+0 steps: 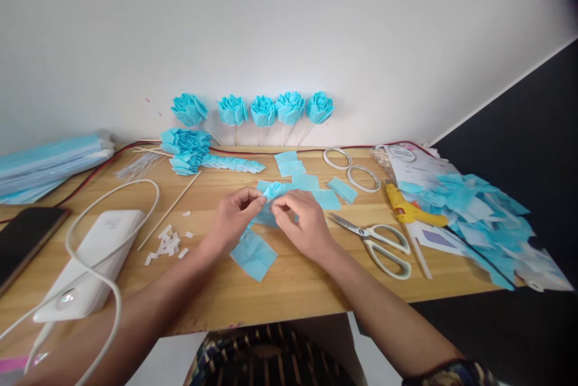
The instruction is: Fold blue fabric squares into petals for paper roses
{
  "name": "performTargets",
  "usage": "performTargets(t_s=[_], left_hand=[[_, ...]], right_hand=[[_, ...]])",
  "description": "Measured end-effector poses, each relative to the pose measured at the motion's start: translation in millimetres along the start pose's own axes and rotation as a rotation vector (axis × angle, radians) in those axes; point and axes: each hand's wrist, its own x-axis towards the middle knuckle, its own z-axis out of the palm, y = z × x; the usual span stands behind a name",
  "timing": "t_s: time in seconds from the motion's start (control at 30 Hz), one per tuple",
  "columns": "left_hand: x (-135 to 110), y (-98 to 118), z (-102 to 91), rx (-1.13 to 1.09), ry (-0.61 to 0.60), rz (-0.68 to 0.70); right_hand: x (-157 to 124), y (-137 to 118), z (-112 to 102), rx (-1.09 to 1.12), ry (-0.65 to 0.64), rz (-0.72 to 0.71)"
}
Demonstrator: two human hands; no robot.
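Between my two hands is a small piece of blue fabric [273, 191], thin and partly folded. My left hand [238, 212] pinches its left side between thumb and fingers. On the other side my right hand [303, 217] grips it the same way, fingers curled. Just below them a blue square [253, 255] lies flat on the wooden table [289, 295]. More blue pieces [306, 181] spread out behind my hands. To the right of my right hand rest scissors [370, 235] with pale handles, blades partly apart.
Blue fabric flowers [264, 111] on sticks lean along the wall. Two tape rolls [363, 179], a yellow glue gun [409, 205] and a heap of blue scraps [478, 211] lie right. Left are a white power bank [97, 259], a cable, a phone [27, 238] and white bits [168, 244].
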Motion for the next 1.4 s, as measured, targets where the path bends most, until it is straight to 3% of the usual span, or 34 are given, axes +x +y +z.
performTargets(t_s=[0.4,0.67,0.83,0.93,1.03,1.17,1.27,1.4], left_hand=[[0.3,-2.5,1.9,-0.063,-0.072,-0.004],[-0.1,-1.6,-0.9,-0.071,-0.054,-0.05],[4.6,2.1,-5.1,-0.195,-0.014,-0.124],[4.0,4.9,-4.3,-0.265,-0.06,-0.165],[1.8,4.8,-2.1,-0.274,-0.1,-0.184],[1.0,0.9,-1.6,-0.21,-0.148,-0.166],[1.0,1.5,-2.1,-0.162,-0.071,-0.134],[-3.5,7.0,-0.2,-0.016,0.105,0.069]], right_hand=[[1.0,5.7,4.7,-0.026,0.038,0.069],[0.9,3.9,2.9,0.018,0.018,0.107],[4.7,6.4,-6.1,0.241,0.061,0.302],[6.7,8.3,-10.3,0.48,-0.021,0.426],[7.5,8.2,-11.4,0.649,-0.115,0.472],[6.9,8.6,-8.7,0.637,-0.138,0.47],[6.0,10.9,-5.8,0.627,-0.114,0.462],[5.9,12.6,-4.0,0.604,-0.03,0.469]])
